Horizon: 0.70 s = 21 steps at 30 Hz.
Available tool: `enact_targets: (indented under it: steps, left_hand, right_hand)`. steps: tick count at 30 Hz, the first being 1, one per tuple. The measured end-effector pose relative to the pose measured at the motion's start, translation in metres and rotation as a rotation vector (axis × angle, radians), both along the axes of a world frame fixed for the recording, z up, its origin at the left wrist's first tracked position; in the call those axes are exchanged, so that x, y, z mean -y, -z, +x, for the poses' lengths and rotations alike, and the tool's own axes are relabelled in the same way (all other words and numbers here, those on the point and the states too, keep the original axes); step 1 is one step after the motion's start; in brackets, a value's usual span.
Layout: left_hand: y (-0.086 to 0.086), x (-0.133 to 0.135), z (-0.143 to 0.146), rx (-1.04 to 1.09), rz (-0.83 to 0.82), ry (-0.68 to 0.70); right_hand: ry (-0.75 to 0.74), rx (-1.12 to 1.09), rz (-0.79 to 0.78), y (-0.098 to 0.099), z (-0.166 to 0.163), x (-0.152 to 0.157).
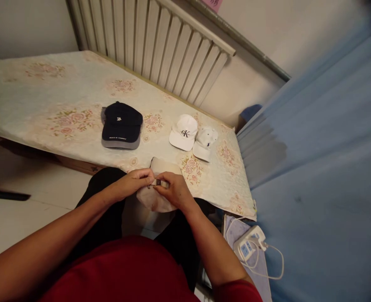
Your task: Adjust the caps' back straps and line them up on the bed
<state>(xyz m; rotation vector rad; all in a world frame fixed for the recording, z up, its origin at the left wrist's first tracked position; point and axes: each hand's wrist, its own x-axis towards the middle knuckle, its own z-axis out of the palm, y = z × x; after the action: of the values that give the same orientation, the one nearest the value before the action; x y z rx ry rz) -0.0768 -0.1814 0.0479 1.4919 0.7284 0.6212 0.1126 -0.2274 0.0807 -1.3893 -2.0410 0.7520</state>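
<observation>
A beige cap (160, 201) rests on my lap at the mattress edge. My left hand (134, 181) and my right hand (174, 191) meet over its back, both with fingers pinched on the cap's strap and its small metal buckle (156, 183). On the floral mattress (47, 96) lie a navy cap (121, 125) with a grey brim, a white cap (183, 132) with a black logo, and a second white cap (205, 143) touching it on the right.
A white radiator (160, 46) runs along the wall behind the mattress. A blue curtain (317, 167) hangs at the right. A white power strip with a cable (251, 247) lies on the floor beside my right knee. A dark object (6, 195) lies on the floor at left.
</observation>
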Motion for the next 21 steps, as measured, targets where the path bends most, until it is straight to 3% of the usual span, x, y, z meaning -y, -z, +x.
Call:
enact_targets:
  steps: [15,21]
  left_hand:
    - [0.0002,-0.0049,-0.0076,-0.072,-0.019,0.005]
    - [-0.0032,-0.0052,-0.0085,-0.057,-0.001,0.075]
  right_hand:
    - [0.026,0.122,-0.014,-0.0053,0.0026,0.0037]
    - [0.04,0.12,-0.028,-0.0072,0.0036,0.0059]
